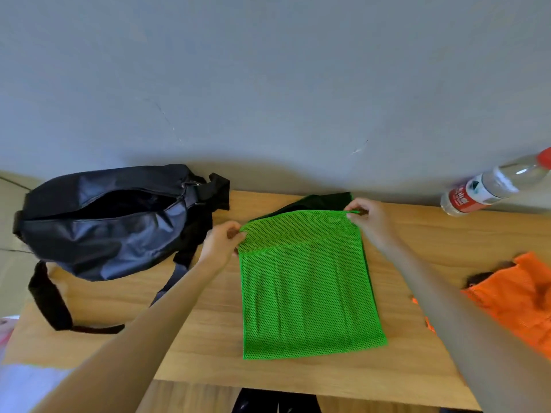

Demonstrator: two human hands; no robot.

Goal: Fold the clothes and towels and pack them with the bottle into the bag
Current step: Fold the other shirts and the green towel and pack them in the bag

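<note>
A bright green mesh cloth point(310, 287) lies flat on the wooden table point(208, 338), with a dark layer showing at its far edge. My left hand point(222, 242) pinches its far left corner and my right hand point(369, 219) pinches its far right corner; that edge is raised slightly. A dark duffel bag point(104, 222) sits open at the left, its strap trailing toward me. A clear plastic bottle point(495, 186) with a red cap and red label stands at the far right. An orange mesh cloth point(512, 302) lies crumpled at the right edge.
A grey wall rises just behind the table. The table's near edge runs across the bottom, with dark legs of the person below it. Something pale and pink shows at the lower left, off the table.
</note>
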